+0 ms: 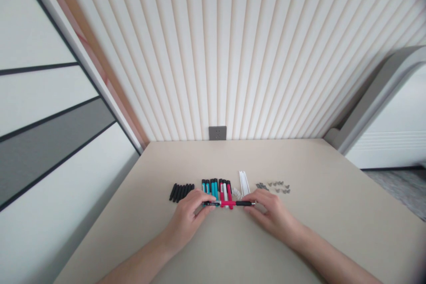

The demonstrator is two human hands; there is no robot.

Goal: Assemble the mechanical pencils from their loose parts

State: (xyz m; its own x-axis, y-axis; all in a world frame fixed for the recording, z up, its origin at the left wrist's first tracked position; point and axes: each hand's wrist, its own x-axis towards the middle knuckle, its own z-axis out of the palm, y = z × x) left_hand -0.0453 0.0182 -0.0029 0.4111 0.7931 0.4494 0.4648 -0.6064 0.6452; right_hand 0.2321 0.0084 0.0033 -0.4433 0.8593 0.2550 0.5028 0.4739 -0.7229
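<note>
A ballpoint pen (228, 203) with a red middle, a black grip and a metal tip lies level between my two hands. My left hand (190, 211) pinches its black upper end on the left. On the other side, my right hand (268, 208) is closed on the black grip near the tip, which points right. Just behind the pen are turquoise barrels (212, 185) and red and white barrels (225, 187) with black ends. Several black grip sleeves (181, 192) lie beyond my left hand. White refill-like sticks (244, 183) are beyond my right hand.
Small metal tips (261, 186) and silvery clip-like parts (279, 186) lie at the right. Pale springs or rings (236, 194) sit beside the white sticks. All rest on a beige table (233, 248) against a ribbed wall (219, 53) with a dark socket (217, 133).
</note>
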